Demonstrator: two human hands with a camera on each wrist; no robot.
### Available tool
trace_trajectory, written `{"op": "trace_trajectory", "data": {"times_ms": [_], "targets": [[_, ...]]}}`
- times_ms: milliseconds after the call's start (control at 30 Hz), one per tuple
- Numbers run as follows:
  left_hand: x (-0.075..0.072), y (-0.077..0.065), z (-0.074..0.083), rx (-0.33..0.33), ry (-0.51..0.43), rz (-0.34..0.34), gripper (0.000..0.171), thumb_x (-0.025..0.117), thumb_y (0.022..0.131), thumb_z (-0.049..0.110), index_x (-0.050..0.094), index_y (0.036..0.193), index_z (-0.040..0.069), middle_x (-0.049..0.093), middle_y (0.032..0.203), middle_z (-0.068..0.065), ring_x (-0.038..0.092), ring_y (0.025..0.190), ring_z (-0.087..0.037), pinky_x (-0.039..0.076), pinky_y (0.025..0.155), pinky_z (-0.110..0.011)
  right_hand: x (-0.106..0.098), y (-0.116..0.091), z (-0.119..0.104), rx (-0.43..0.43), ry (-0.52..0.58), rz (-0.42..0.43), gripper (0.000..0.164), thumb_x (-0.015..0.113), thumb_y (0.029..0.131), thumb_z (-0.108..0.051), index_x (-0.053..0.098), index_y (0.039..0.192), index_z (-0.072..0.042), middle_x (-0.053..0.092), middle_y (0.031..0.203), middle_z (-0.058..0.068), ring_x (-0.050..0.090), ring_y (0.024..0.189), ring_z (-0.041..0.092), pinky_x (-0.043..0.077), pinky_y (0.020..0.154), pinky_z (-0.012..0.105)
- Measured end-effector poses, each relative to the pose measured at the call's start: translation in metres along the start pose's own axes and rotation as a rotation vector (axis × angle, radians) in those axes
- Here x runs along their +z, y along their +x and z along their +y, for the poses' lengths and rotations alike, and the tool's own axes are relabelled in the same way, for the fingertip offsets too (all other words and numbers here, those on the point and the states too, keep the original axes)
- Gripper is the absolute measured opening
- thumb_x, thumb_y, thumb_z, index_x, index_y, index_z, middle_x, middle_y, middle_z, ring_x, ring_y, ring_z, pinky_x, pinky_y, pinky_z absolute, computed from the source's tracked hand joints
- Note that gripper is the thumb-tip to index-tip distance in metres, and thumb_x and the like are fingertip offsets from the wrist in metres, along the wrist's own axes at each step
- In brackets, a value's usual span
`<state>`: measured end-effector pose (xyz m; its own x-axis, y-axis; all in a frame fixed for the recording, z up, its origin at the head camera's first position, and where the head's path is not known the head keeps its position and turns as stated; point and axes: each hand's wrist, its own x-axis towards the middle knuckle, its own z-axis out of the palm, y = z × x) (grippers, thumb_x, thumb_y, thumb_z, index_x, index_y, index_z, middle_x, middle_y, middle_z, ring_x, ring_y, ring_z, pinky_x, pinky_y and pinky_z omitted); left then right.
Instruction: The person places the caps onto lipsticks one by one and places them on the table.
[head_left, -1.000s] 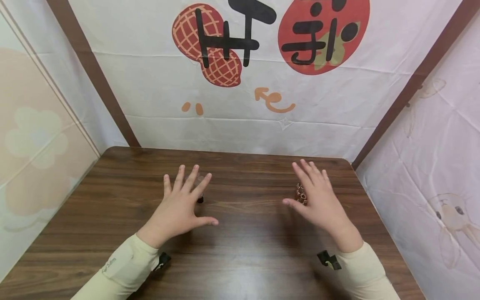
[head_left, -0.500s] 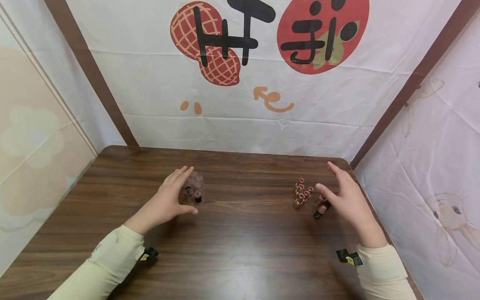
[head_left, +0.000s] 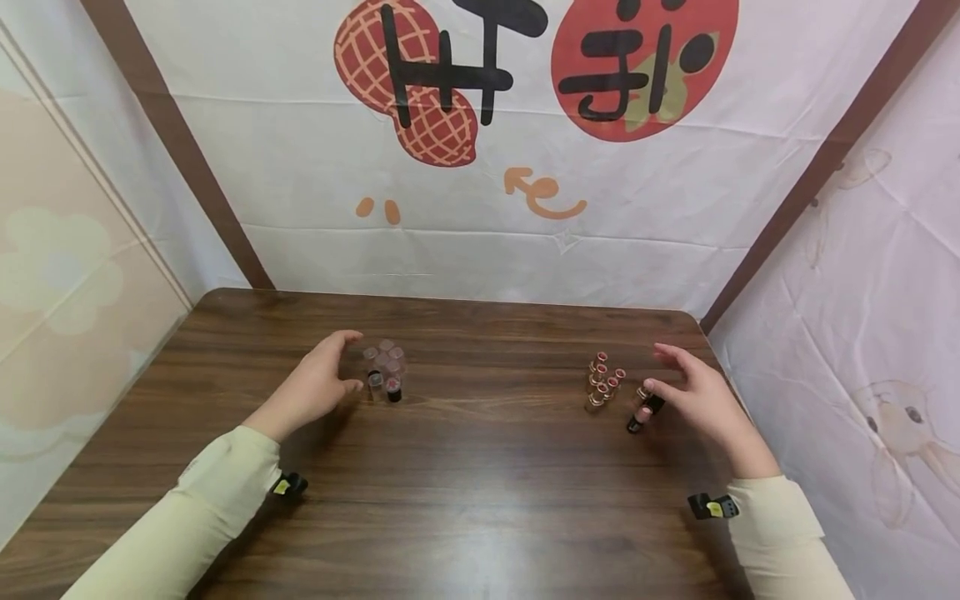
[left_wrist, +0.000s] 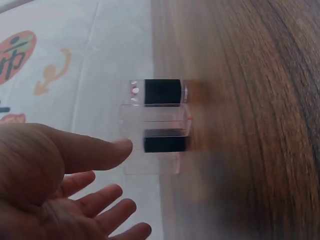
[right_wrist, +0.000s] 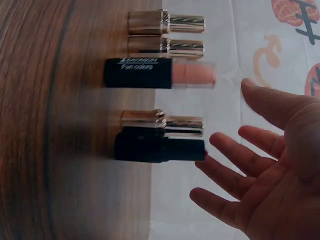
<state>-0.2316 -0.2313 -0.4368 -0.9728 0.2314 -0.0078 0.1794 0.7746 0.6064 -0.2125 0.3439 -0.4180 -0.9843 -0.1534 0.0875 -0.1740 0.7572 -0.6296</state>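
My left hand (head_left: 317,381) hovers just left of a cluster of clear lipstick caps (head_left: 386,358), its thumb and fingers apart with nothing between them. Two pieces with black bands, a banded clear cap (left_wrist: 162,92) and another partly hidden one, stand at the cluster's front. On the right, my right hand (head_left: 701,398) is spread beside a black lipstick (right_wrist: 160,147) and holds nothing. Nearer me stands a black tube with a pink lipstick (right_wrist: 192,74) under a clear cover. Several gold lipsticks (head_left: 602,390) stand upright left of them.
All of these stand on a brown wood-grain table (head_left: 480,467). A printed white cloth (head_left: 487,258) hangs behind the table's back edge, and another cloth (head_left: 847,333) borders the right side.
Both hands have lowered and moved outward, left hand to the left and right hand to the right. The caps and lipsticks they covered now show; the pieces stay in place.
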Motion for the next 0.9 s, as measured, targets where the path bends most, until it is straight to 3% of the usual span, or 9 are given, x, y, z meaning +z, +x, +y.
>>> {"op": "trace_trajectory", "data": {"times_ms": [133, 300, 700, 900], "targets": [[0.006, 0.009, -0.004, -0.032, -0.04, 0.029, 0.064, 0.072, 0.095, 0.007, 0.038, 0.148, 0.0, 0.046, 0.149, -0.025, 0.044, 0.137, -0.045, 0.04, 0.108, -0.062, 0.004, 0.001, 0.008, 0.008, 0.055, -0.054, 0.065, 0.074, 0.096, -0.017, 0.044, 0.152, -0.005, 0.056, 0.145, 0.022, 0.055, 0.132, 0.043, 0.044, 0.106, 0.059], [0.012, 0.018, -0.008, -0.047, -0.063, 0.063, 0.055, 0.071, 0.096, 0.007, 0.043, 0.143, 0.0, 0.053, 0.14, -0.023, 0.052, 0.128, -0.041, 0.045, 0.104, -0.058, 0.013, 0.002, 0.016, 0.005, 0.076, -0.082, 0.063, 0.073, 0.097, -0.017, 0.045, 0.151, -0.003, 0.057, 0.144, 0.023, 0.054, 0.131, 0.04, 0.043, 0.107, 0.059], [0.019, 0.03, -0.016, -0.049, -0.102, 0.069, 0.049, 0.067, 0.096, 0.0, 0.046, 0.14, 0.0, 0.056, 0.135, -0.023, 0.055, 0.125, -0.04, 0.047, 0.104, -0.055, 0.025, 0.009, 0.033, -0.033, 0.026, -0.09, 0.061, 0.075, 0.092, -0.007, 0.049, 0.147, 0.0, 0.063, 0.135, 0.022, 0.059, 0.117, 0.034, 0.045, 0.1, 0.052], [0.021, 0.033, -0.016, -0.046, -0.092, 0.078, 0.045, 0.068, 0.094, -0.001, 0.049, 0.135, -0.001, 0.058, 0.131, -0.024, 0.057, 0.121, -0.039, 0.048, 0.101, -0.054, 0.029, 0.01, 0.042, -0.011, 0.03, -0.109, 0.062, 0.077, 0.09, -0.009, 0.051, 0.146, -0.002, 0.065, 0.132, 0.018, 0.056, 0.125, 0.035, 0.04, 0.107, 0.054]]}}
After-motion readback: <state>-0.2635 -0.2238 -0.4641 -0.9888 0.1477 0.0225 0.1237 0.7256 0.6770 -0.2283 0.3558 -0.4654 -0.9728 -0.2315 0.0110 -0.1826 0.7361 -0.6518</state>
